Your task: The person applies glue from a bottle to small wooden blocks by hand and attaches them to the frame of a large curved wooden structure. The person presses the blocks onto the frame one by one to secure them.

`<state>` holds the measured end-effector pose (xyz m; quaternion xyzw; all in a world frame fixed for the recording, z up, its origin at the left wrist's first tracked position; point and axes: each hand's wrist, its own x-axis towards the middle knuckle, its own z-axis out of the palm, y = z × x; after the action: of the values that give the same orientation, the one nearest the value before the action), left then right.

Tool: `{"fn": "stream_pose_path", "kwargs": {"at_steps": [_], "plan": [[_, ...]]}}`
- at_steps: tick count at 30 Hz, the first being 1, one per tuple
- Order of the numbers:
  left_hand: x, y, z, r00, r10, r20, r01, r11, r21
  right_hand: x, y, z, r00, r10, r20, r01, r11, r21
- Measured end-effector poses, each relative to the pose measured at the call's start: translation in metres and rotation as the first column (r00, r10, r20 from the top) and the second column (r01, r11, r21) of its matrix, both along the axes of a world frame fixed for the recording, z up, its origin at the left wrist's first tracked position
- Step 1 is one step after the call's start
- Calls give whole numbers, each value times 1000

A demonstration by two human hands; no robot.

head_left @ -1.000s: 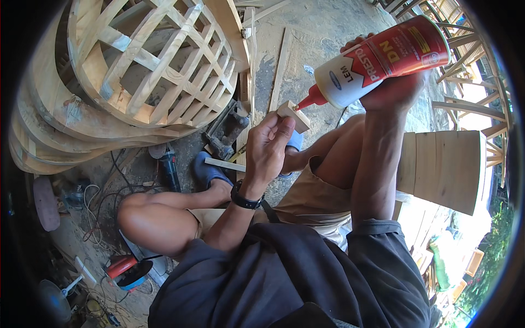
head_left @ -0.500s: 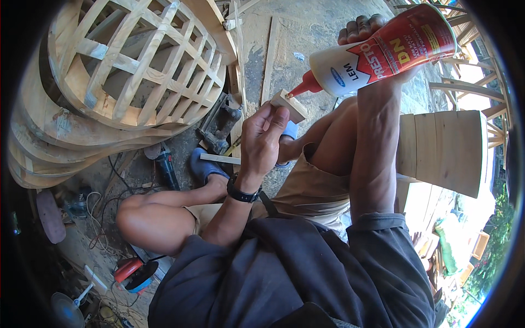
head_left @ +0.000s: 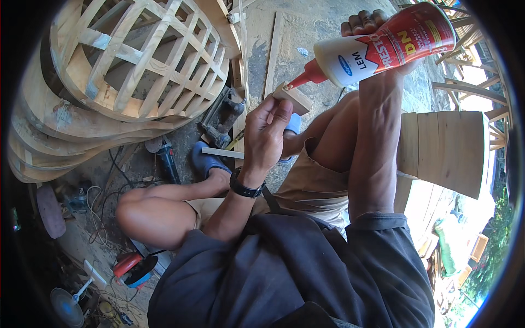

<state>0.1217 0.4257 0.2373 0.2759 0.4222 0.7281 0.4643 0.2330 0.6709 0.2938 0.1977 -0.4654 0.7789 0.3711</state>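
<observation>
Between the thumb and fingers of my left hand [head_left: 267, 128] is a small wooden block [head_left: 296, 100], held up in front of me. My right hand [head_left: 367, 23] wraps round a big red and white glue bottle [head_left: 383, 50], tipped sideways with its red nozzle [head_left: 307, 75] pointing left and down. The nozzle's tip is at the block's upper end, where a little glue shows. Most of my right palm is hidden behind the bottle.
A curved wooden lattice frame [head_left: 136, 60] stands at the upper left. On the floor are an angle grinder [head_left: 168, 163], cords, a red and black power tool [head_left: 134, 269] and a metal clamp-like tool [head_left: 223, 117]. A stack of joined wooden boards [head_left: 445, 153] stands at right.
The block and my left hand have shifted slightly right, and the block has turned a little. The glue bottle has moved slightly with them, its nozzle still at the block's end.
</observation>
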Motion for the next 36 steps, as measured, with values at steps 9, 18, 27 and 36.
{"fn": "stream_pose_path", "kwargs": {"at_steps": [9, 18, 27, 36], "plan": [[-2, -2, 2, 1000, -20, 14, 20, 1000, -14, 6, -7, 8, 996, -8, 85, 22, 986, -168], [-7, -1, -1, 1000, 2, -1, -2, 1000, 25, 9, -3, -4, 994, 15, 109, 16, 960, -281], [-12, -5, -4, 999, 26, 31, -27, 999, 27, 2, -9, -17, 995, -7, 95, 46, 911, -409], [-12, -4, 5, 998, 64, -17, -62, 995, 73, 4, -11, -17, 915, -319, 246, 402, 696, -595]]}}
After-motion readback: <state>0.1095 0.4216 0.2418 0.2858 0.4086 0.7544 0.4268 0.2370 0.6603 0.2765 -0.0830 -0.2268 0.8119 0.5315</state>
